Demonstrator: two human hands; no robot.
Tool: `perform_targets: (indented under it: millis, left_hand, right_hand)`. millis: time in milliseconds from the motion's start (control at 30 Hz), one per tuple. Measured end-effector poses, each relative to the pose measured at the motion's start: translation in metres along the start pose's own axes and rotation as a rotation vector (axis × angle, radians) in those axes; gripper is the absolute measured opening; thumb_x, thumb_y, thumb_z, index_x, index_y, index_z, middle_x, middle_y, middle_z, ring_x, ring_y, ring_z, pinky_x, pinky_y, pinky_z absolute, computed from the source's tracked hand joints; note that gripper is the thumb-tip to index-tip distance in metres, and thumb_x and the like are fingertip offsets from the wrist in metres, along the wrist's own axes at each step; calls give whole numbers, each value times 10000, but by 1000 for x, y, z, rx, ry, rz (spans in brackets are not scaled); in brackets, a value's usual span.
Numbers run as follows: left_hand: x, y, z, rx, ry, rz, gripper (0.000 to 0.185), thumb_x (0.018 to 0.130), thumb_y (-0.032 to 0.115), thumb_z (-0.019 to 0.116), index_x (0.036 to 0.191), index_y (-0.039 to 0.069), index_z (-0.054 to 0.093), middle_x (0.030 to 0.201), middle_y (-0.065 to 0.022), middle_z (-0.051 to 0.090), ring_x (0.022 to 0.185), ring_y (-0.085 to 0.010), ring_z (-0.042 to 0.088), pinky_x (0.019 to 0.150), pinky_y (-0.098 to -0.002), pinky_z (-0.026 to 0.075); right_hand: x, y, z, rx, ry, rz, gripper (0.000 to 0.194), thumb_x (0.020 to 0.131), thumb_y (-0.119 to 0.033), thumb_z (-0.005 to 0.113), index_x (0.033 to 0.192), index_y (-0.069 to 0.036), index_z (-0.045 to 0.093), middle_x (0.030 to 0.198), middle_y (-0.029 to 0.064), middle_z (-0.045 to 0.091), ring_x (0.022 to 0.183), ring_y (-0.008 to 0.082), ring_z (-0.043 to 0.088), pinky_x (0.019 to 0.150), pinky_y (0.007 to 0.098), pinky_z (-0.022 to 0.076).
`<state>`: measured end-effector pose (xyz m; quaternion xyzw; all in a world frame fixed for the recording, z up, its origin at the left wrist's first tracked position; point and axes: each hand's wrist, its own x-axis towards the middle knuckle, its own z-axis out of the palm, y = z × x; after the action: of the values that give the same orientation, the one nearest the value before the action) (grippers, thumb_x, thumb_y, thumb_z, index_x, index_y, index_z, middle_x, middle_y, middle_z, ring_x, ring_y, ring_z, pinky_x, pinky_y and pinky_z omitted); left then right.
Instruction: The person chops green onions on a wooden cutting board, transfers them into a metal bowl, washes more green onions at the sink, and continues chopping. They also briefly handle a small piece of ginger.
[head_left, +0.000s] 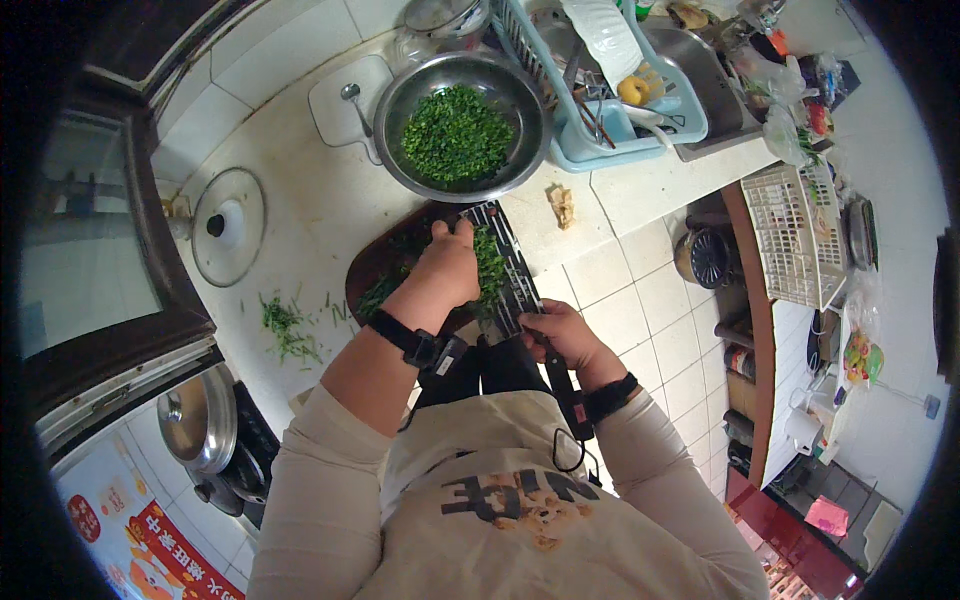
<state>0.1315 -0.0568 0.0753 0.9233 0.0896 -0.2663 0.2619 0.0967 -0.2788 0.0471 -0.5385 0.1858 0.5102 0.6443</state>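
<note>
My right hand (559, 330) grips the handle of a broad cleaver (517, 277), whose patterned blade lies flat with chopped greens (491, 262) on it. Over the blade's inner edge, my left hand (450, 266) rests against the greens with its fingers bent; whether it pinches any is hidden. Beneath both is a dark wooden cutting board (367, 259) with more greens at its left side. A steel bowl (529, 161) stands just beyond the board, holding a heap of finely chopped greens (457, 135).
Stem scraps (289, 330) and a glass lid (229, 227) lie at the left. Behind are a white board (337, 97) with a spoon (356, 109), a blue dish rack (585, 154) and a sink (690, 75). A crumpled brown piece (561, 208) sits near the counter's edge.
</note>
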Motion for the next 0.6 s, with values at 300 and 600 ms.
perform_targets:
  millis: [300,600]
  left_hand:
    - [-21,10,-44,44,-11,40,776,625,16,765,1258,-55,322,1283,-352,358,1033,-452,595,873,-418,534]
    - [35,45,-122,-114,225,75,758,637,2,752,1280,7,352,1290,-299,362,1141,-444,531,918,-431,509]
  right_hand:
    - [-31,-28,26,81,-70,-14,130,889,-139,623,889,-48,529,632,67,568,434,139,503,394,285,412]
    - [-21,-144,30,-86,0,-242,112,913,-138,599,890,-51,532,624,59,572,428,145,505,399,259,417]
